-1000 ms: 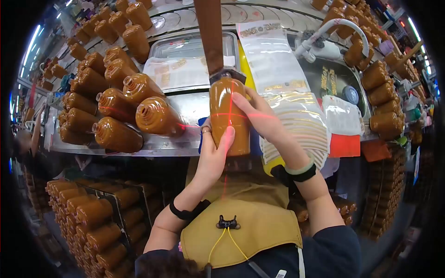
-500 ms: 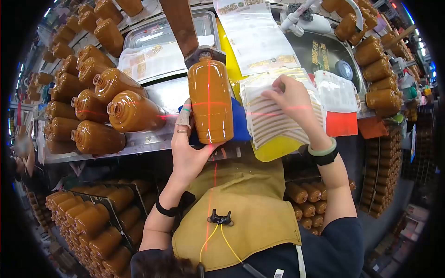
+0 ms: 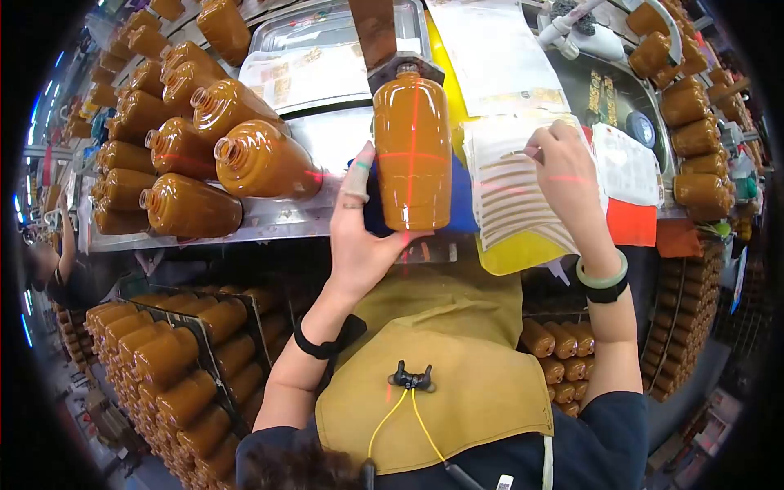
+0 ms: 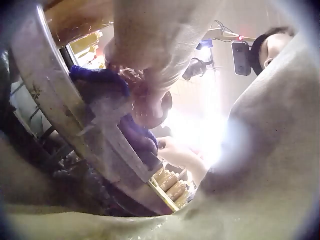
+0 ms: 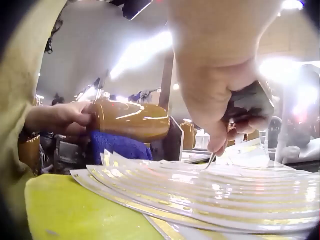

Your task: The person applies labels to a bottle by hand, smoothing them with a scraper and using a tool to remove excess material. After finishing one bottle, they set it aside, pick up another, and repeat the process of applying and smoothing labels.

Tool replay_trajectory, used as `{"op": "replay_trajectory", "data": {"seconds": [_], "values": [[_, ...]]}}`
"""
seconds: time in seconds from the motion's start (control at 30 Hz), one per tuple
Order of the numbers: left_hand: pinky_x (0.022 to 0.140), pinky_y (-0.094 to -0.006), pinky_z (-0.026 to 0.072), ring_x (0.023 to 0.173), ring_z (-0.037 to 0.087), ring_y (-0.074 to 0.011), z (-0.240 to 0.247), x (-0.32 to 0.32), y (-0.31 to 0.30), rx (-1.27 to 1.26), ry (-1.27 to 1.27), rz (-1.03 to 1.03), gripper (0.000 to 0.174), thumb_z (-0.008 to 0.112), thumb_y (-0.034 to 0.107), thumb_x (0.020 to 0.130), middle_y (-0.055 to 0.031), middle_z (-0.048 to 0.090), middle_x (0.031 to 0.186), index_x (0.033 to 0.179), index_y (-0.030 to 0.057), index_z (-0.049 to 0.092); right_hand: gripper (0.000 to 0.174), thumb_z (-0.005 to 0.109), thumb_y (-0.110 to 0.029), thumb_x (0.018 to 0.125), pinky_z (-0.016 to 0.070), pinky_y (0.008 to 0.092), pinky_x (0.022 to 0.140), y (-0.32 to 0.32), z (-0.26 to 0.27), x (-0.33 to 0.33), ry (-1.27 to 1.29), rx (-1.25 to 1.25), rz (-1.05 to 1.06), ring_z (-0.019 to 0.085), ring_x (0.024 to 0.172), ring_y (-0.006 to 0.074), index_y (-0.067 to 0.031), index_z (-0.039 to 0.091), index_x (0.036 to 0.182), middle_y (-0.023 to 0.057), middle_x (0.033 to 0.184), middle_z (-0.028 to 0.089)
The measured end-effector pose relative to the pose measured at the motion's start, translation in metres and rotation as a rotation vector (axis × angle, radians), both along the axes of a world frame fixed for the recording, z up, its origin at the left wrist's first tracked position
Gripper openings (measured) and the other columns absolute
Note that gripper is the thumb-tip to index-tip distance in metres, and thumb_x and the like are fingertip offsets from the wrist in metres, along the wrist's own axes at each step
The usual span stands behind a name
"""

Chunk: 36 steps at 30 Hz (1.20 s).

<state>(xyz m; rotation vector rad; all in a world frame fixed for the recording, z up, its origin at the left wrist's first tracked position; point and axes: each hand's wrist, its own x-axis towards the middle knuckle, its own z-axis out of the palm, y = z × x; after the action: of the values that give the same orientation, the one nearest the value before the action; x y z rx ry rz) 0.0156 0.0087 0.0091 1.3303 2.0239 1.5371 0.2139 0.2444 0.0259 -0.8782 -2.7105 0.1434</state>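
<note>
A glossy brown bottle (image 3: pixel 412 155) lies on a blue cloth (image 5: pixel 120 147), its neck pointing away toward a metal bracket (image 3: pixel 406 64). My left hand (image 3: pixel 359 245) holds it at the near end, thumb along the base and fingers up its left side. To the right, a fanned stack of white strips with gold print (image 3: pixel 514 192) lies on a yellow board (image 3: pixel 523 253). My right hand (image 3: pixel 567 175) is over this stack. In the right wrist view, its thumb and fingertips pinch the raised edge of a thin strip (image 5: pixel 210 161).
More brown bottles (image 3: pixel 265 159) stand and lean on the metal counter at left. Behind are a metal tray (image 3: pixel 335 28) and printed white sheets (image 3: pixel 498 57). A sink (image 3: pixel 625 98) with a faucet (image 3: pixel 563 28) is at right. Stacked bottles (image 3: pixel 171 351) fill racks below.
My right hand has left the bottle and moved right to the strips, now pinching one. My left hand has shifted to the bottle's left side and base. The head view has also shifted.
</note>
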Motion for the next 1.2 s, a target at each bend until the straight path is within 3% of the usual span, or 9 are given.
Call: {"op": "replay_trajectory", "data": {"seconds": [0.1,0.23,0.4,0.53,0.67,0.77,0.87,0.97,1.2], "values": [[0.112,-0.0379,0.0444,0.139,0.052,-0.0297,0.0,0.001,0.0,-0.11,-0.048,0.005,0.094,0.091,0.007,0.071,-0.0189,0.053,0.151,0.152,-0.0016,0.046,0.007,0.072,-0.006,0.092,0.0465,0.0316,0.064,-0.02,0.031,-0.006,0.322,-0.401,0.007,0.056,0.067,0.0182,-0.0012,0.067,0.091,0.0074,0.093,0.064],[0.113,-0.0408,0.0442,0.14,0.052,-0.0345,0.005,0.0,0.001,0.047,0.213,-0.032,0.088,0.085,-0.002,0.072,-0.0218,0.054,0.151,0.151,-0.0029,0.047,0.008,0.071,-0.009,0.095,0.037,0.0222,0.059,-0.042,0.038,-0.004,0.462,-0.759,0.035,0.045,0.067,0.0041,-0.0006,0.07,0.096,-0.001,0.086,0.066],[0.113,-0.044,0.0446,0.137,0.055,-0.0373,-0.004,0.003,0.0,-0.05,-0.088,-0.011,0.099,0.086,-0.004,0.067,-0.0215,0.056,0.15,0.155,-0.0009,0.042,0.01,0.072,-0.01,0.094,0.0379,0.0233,0.059,-0.074,0.046,-0.008,0.405,-0.826,0.014,0.047,0.066,0.0047,-0.0009,0.07,0.096,-0.0017,0.077,0.063],[0.115,-0.0473,0.0415,0.132,0.058,-0.0382,0.0,0.001,-0.001,0.019,0.307,0.03,0.104,0.091,0.004,0.068,-0.0219,0.054,0.151,0.158,0.0014,0.038,0.011,0.075,-0.01,0.092,0.0406,0.0242,0.062,-0.093,0.045,-0.011,0.435,-0.869,0.065,0.054,0.071,0.0068,-0.0006,0.069,0.094,0.0006,0.079,0.065],[0.119,-0.0482,0.0366,0.136,0.053,-0.0399,-0.005,0.006,-0.001,-0.054,0.06,0.075,0.102,0.089,0.007,0.069,-0.0215,0.052,0.153,0.158,0.0032,0.039,0.008,0.075,-0.008,0.092,0.0408,0.0259,0.063,-0.116,0.061,-0.022,0.509,-1.004,0.181,0.053,0.067,0.0098,-0.0018,0.069,0.092,0.0015,0.079,0.062],[0.123,-0.0474,0.0309,0.141,0.049,-0.0396,-0.001,0.006,-0.008,-0.176,-0.071,-0.031,0.102,0.089,0.011,0.073,-0.0228,0.05,0.154,0.16,0.002,0.035,0.009,0.075,-0.009,0.092,0.0402,0.0262,0.062,-0.12,0.047,-0.027,0.484,-1.015,0.181,0.052,0.067,0.0096,-0.0016,0.069,0.092,0.002,0.08,0.062],[0.12,-0.0398,0.0361,0.147,0.043,-0.0266,0.011,0.004,-0.017,-0.142,-0.331,-0.198,0.104,0.083,0.01,0.085,-0.019,0.037,0.163,0.165,0.0001,0.017,0.01,0.074,-0.01,0.094,0.0397,0.0258,0.061,-0.119,0.031,-0.028,0.537,-1.017,0.132,0.051,0.067,0.0085,-0.0016,0.069,0.092,0.0013,0.078,0.062],[0.127,-0.0399,0.0187,0.157,0.022,-0.0253,0.006,0.001,-0.02,-0.004,-0.502,-0.28,0.083,0.061,0.006,0.099,-0.018,0.021,0.171,0.164,-0.006,0.011,0.012,0.074,-0.013,0.094,0.042,0.025,0.063,-0.119,0.028,-0.026,0.506,-1.085,0.015,0.054,0.069,0.0068,-0.0021,0.069,0.092,-0.0003,0.076,0.064],[0.123,-0.0384,0.028,0.152,0.032,-0.0242,0.003,0.011,-0.015,0.085,-0.612,-0.206,0.078,0.063,0.012,0.103,-0.0169,0.029,0.167,0.164,-0.0032,0.017,0.014,0.076,-0.013,0.092,0.0463,0.0273,0.067,-0.12,0.021,-0.028,0.479,-1.064,-0.029,0.058,0.071,0.0101,-0.0011,0.07,0.091,0.0027,0.079,0.067]]}}
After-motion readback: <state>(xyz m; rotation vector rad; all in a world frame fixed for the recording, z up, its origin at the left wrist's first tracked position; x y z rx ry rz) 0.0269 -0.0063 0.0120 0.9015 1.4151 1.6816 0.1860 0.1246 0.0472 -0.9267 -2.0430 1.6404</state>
